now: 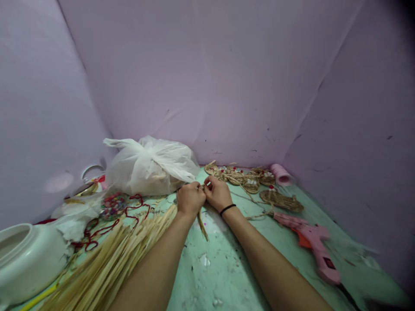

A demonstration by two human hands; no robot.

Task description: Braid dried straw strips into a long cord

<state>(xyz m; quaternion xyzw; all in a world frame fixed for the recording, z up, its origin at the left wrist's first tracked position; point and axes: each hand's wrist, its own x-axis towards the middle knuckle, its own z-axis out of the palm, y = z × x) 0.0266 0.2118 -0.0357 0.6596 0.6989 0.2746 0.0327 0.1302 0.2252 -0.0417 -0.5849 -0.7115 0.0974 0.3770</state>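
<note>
My left hand [190, 199] and my right hand [218, 195] meet over the middle of the green tabletop [214, 268]. Both are closed, fingertips pinched close together. A short, thin strip of dried straw-like fibre [203, 226] hangs down from between them. The fingers hide the part they work on. Beside my left forearm lies a large bundle of pale dried fibre strips [113, 255]. A black band [228, 209] circles my right wrist.
A knotted white plastic bag [152, 166] stands behind my left hand. Red yarn [97, 231], a bag of beads [114, 205] and a white pot [35, 263] are left. Right are woven pieces [249, 181], a pink spool [281, 174] and a pink glue gun [313, 242].
</note>
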